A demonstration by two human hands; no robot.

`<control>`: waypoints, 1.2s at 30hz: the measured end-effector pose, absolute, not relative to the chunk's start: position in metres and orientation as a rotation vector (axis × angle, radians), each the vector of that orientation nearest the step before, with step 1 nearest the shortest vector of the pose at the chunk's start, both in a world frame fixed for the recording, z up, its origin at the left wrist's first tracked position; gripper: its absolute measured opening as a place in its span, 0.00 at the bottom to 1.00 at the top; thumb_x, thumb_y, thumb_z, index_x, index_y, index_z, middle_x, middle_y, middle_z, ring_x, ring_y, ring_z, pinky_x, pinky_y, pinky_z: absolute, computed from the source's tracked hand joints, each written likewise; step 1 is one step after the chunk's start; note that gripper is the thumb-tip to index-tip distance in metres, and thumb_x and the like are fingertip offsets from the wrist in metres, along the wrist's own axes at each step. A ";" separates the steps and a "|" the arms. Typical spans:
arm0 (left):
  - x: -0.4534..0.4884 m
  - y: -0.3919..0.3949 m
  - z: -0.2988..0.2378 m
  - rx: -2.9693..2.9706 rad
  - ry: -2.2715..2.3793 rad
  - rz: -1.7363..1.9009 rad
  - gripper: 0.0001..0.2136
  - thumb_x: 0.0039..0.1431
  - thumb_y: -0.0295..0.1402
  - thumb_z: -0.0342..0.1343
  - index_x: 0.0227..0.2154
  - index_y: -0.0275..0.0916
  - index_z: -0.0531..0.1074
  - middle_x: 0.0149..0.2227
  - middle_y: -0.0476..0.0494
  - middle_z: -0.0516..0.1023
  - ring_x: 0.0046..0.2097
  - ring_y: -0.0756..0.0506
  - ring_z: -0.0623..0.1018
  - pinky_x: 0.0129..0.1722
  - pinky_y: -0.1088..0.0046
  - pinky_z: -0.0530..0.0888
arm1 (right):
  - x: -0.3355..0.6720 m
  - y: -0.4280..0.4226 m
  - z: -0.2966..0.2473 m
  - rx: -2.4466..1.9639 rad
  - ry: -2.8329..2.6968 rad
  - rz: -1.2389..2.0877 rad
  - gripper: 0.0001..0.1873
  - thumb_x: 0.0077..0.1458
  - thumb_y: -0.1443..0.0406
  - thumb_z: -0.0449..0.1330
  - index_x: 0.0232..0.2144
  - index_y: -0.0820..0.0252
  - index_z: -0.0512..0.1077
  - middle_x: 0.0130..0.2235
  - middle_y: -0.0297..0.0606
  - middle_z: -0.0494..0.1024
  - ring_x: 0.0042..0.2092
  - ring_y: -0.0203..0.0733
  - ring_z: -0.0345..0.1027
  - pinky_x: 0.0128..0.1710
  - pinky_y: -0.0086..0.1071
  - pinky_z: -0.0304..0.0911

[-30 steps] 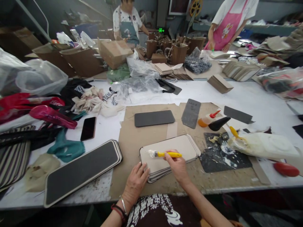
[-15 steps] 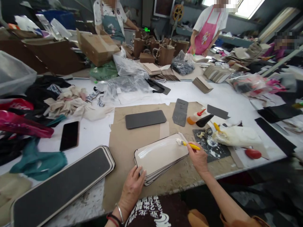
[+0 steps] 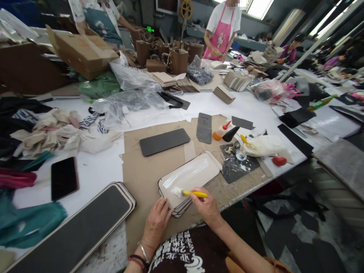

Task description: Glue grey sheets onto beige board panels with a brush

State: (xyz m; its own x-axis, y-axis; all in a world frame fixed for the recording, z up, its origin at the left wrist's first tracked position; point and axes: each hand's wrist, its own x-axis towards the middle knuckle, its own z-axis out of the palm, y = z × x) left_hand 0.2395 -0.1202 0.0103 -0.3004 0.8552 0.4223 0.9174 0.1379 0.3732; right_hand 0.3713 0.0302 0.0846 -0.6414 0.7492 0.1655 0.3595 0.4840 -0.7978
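In my right hand [image 3: 207,206] is a yellow-handled brush [image 3: 197,193], its white-coated bristles touching the top panel near its lower left. That beige panel, dark-edged with rounded corners, tops a slightly fanned stack of panels [image 3: 196,167]. Wet white streaks of what looks like glue run along its surface. My left hand [image 3: 158,216] grips the stack's near left corner, fingertips on the edge. Right of the stack, a dark glue-smeared board [image 3: 241,167] lies beside a whitish container [image 3: 267,146] with another yellow handle on it.
A long stack of dark-topped panels [image 3: 85,223] and a phone [image 3: 64,178] lie left. Beyond my hands are a grey panel [image 3: 165,142], an orange bottle [image 3: 220,132] and a red object [image 3: 279,161]. Two aproned people stand across the table, near brown bags [image 3: 178,60].
My right hand has drawn the brush from the panel's far right end down to its lower left, leaving wider white streaks. My left hand stays at the corner. The view has turned right.
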 end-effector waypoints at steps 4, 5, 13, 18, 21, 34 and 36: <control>0.238 -0.121 0.010 -1.773 -2.316 -0.935 0.10 0.59 0.32 0.49 0.40 0.35 0.70 0.43 0.39 0.75 0.46 0.43 0.74 0.45 0.64 0.75 | 0.406 0.079 0.079 -1.142 -2.168 0.683 0.13 0.55 0.58 0.54 0.32 0.61 0.71 0.33 0.41 0.75 0.36 0.42 0.70 0.39 0.35 0.66; 0.238 -0.121 0.009 -1.767 -2.322 -0.974 0.10 0.59 0.32 0.49 0.40 0.36 0.70 0.43 0.39 0.75 0.46 0.43 0.74 0.45 0.64 0.75 | 0.413 0.090 0.080 -1.163 -2.169 0.606 0.14 0.55 0.57 0.53 0.32 0.61 0.71 0.33 0.42 0.75 0.36 0.43 0.70 0.40 0.36 0.66; 0.241 -0.105 0.013 -0.946 -2.953 -1.824 0.20 0.50 0.51 0.50 0.33 0.36 0.70 0.32 0.39 0.76 0.33 0.42 0.76 0.36 0.60 0.75 | 0.425 0.121 0.080 -1.032 -2.293 0.269 0.16 0.59 0.57 0.49 0.35 0.61 0.72 0.35 0.45 0.75 0.38 0.44 0.69 0.41 0.40 0.66; 0.234 -0.092 0.022 -0.479 -3.125 -2.086 0.26 0.40 0.54 0.55 0.34 0.35 0.70 0.25 0.44 0.75 0.28 0.42 0.74 0.32 0.63 0.71 | 0.407 0.075 0.081 -0.762 -2.483 0.495 0.10 0.59 0.65 0.50 0.39 0.58 0.71 0.36 0.42 0.75 0.40 0.42 0.70 0.41 0.36 0.67; 0.230 -0.087 0.026 -0.393 -3.144 -2.082 0.23 0.37 0.55 0.54 0.24 0.36 0.70 0.23 0.44 0.73 0.28 0.43 0.73 0.31 0.65 0.69 | 0.402 0.081 0.090 -0.728 -2.437 0.582 0.09 0.59 0.66 0.51 0.39 0.57 0.70 0.36 0.40 0.75 0.39 0.40 0.70 0.40 0.34 0.68; 0.236 -0.073 0.027 -0.130 -3.129 -2.139 0.19 0.34 0.52 0.55 0.17 0.39 0.64 0.16 0.51 0.66 0.21 0.49 0.66 0.22 0.73 0.63 | 0.375 0.148 0.066 -0.681 -2.560 0.415 0.11 0.59 0.66 0.49 0.40 0.57 0.70 0.39 0.42 0.74 0.43 0.44 0.67 0.46 0.40 0.65; 0.237 -0.073 0.027 -0.088 -3.130 -2.186 0.18 0.35 0.51 0.55 0.17 0.39 0.64 0.16 0.51 0.66 0.21 0.49 0.67 0.20 0.73 0.63 | 0.366 0.126 0.071 -0.597 -2.559 0.562 0.12 0.59 0.67 0.50 0.42 0.57 0.70 0.39 0.42 0.73 0.43 0.43 0.67 0.45 0.39 0.66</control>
State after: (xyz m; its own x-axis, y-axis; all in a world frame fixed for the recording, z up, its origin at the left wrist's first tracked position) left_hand 0.2375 -0.0729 0.0273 -0.7786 0.3922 -0.4900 -0.3249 0.4160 0.8493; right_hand 0.3661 0.1260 0.0712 -0.8045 0.4936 0.3302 0.3099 0.8232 -0.4756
